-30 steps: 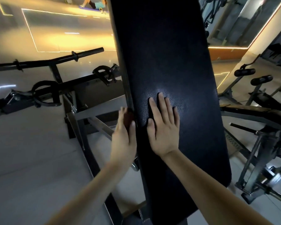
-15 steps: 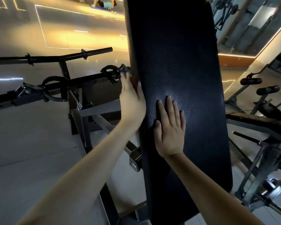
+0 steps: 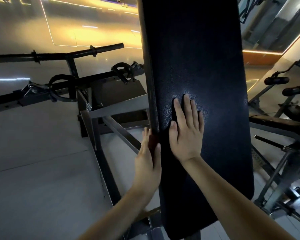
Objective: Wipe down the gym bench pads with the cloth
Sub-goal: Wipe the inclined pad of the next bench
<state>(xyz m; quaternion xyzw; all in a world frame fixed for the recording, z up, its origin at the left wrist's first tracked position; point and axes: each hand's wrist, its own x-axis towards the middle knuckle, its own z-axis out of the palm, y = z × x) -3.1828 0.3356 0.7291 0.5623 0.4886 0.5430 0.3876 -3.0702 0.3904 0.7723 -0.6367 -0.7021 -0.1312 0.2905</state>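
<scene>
At the far left a barbell (image 3: pixel 59 54) lies on its rack, and the steel frame (image 3: pixel 111 122) of the bench stands on the grey floor (image 3: pixel 33 153).

Next comes the left hand (image 3: pixel 148 153). Its grip is not closed: the fingers lie almost straight along the left side edge of the bench pad (image 3: pixel 197 58) and press the cloth (image 3: pixel 152 142) against it. Only a small dark red part of the cloth shows between thumb and fingers, at about the lower middle of the edge.

The long black pad is tilted up and away. On its face, just beside the left hand, the right hand (image 3: pixel 186 130) rests flat, its grip apart and holding nothing. I think it only steadies the pad.

The pad shows no wet trace, so I cannot tell which part is already wiped. In my judgement the work is now on the side edge, while the rest of this edge, the right edge and perhaps the wide face remain. A seat pad is not in view.

At the right stands another bench (image 3: pixel 284 122), untouched.
</scene>
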